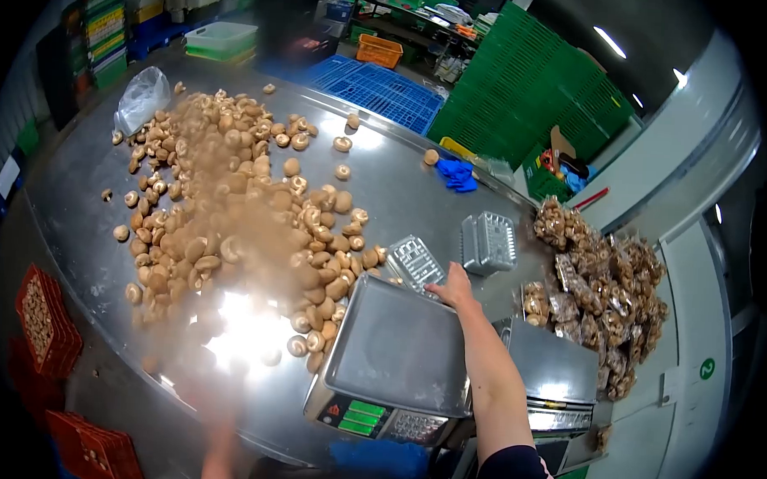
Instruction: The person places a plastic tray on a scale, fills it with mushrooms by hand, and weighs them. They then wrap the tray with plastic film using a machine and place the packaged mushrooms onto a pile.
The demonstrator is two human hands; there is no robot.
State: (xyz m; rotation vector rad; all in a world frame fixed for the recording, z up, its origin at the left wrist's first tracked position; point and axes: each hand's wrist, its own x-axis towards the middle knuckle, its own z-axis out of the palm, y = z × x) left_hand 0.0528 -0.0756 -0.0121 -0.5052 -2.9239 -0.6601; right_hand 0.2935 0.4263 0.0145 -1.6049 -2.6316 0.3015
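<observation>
My right hand point(454, 289) reaches past the far edge of a weighing scale point(401, 350), its fingers closed on the near edge of a clear plastic tray point(415, 262). The scale's grey platform is bare, and green displays show on its front. Low at the lower left, my left hand point(216, 400) is smeared by motion and glare; its fingers cannot be made out. A large heap of brown shiitake mushrooms point(195, 251) spreads over the metal table point(76, 203), left of the scale. Several clear trays stand in a stack point(488, 241) right of the held tray.
Bagged mushrooms point(601, 298) are piled at the right, behind a metal machine point(548, 363). A blue glove point(457, 175) and a clear plastic bag point(143, 100) lie on the table. Red crates point(47, 321) stand at the lower left. Green crates point(524, 92) rise beyond the far edge.
</observation>
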